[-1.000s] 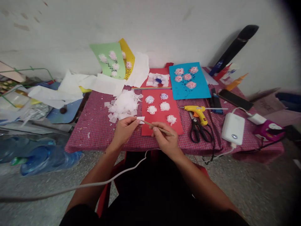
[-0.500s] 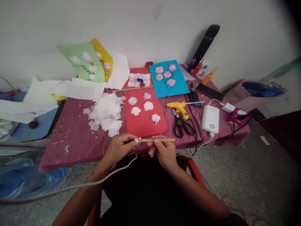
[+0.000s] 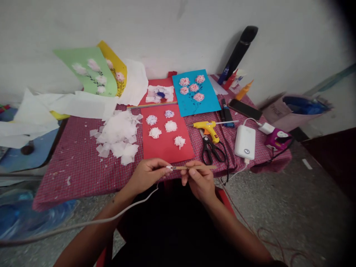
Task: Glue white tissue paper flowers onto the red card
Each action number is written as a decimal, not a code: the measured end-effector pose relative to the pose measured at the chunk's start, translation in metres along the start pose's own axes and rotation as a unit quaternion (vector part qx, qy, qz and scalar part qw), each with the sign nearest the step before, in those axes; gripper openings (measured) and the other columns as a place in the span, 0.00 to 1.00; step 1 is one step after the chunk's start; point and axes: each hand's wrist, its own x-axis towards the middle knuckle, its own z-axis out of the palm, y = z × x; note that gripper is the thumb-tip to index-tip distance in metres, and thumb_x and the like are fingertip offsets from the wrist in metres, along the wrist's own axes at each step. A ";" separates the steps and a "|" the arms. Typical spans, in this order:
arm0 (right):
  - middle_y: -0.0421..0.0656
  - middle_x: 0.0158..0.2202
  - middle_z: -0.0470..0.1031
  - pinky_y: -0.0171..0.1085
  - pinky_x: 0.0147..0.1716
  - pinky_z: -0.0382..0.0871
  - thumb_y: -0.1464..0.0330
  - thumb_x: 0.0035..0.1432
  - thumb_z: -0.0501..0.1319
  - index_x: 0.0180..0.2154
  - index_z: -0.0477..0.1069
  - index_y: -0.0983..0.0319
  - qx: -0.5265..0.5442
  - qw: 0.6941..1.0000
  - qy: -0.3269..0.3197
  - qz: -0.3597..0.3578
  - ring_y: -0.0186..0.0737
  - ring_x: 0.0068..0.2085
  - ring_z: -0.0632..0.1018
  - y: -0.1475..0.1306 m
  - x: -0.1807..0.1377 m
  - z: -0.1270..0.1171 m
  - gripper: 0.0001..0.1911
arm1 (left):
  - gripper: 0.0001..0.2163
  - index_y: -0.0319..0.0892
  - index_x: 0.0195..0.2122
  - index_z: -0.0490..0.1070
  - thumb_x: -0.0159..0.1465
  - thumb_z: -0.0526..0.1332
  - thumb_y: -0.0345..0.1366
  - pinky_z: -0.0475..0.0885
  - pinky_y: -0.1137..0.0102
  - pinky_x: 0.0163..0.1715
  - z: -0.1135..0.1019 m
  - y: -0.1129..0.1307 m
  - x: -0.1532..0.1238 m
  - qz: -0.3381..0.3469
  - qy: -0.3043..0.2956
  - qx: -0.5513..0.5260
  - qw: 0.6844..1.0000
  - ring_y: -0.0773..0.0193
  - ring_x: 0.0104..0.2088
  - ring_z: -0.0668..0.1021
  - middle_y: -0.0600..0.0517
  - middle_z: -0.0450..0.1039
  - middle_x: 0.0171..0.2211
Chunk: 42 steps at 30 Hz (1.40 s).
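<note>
Wooden stick (image 3: 194, 167), held just below red card (image 3: 164, 154): right hand (image 3: 198, 181) with fingers pinching the shaft; left hand (image 3: 147, 174) with fingers pressed together, pinching white tissue scrap (image 3: 169, 167) at the stick's tip.

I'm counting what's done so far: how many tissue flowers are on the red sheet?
5, all on the red sheet: back left flower, back right flower, middle left flower, middle right flower, front right flower. None looks hidden.

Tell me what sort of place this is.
Probably a simple home or classroom craft corner: a checked-cloth table holds a yellow hot glue gun, black-handled scissors, and a blue card with tissue-paper flowers.
</note>
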 end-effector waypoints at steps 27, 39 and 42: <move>0.40 0.20 0.75 0.31 0.14 0.66 0.59 0.63 0.62 0.28 0.72 0.60 -0.361 0.931 0.058 -0.018 0.34 0.16 0.73 -0.064 0.151 -0.028 0.15 | 0.16 0.43 0.56 0.74 0.71 0.54 0.32 0.75 0.65 0.45 0.007 0.019 0.163 0.207 -0.056 0.245 0.945 0.60 0.45 0.82 0.47 0.82 0.48; 0.42 0.20 0.77 0.31 0.13 0.64 0.62 0.64 0.60 0.26 0.72 0.61 -0.416 0.908 0.034 0.016 0.33 0.16 0.73 -0.051 0.158 -0.040 0.15 | 0.17 0.41 0.57 0.73 0.71 0.53 0.31 0.76 0.61 0.49 0.005 0.008 0.163 0.213 -0.070 0.267 0.937 0.59 0.47 0.82 0.46 0.82 0.49; 0.40 0.18 0.76 0.30 0.13 0.63 0.63 0.63 0.61 0.25 0.71 0.61 -0.417 0.908 0.027 0.029 0.32 0.15 0.72 -0.053 0.156 -0.036 0.14 | 0.16 0.41 0.57 0.73 0.71 0.53 0.30 0.76 0.62 0.49 0.005 0.008 0.162 0.217 -0.069 0.267 0.936 0.59 0.47 0.82 0.46 0.81 0.50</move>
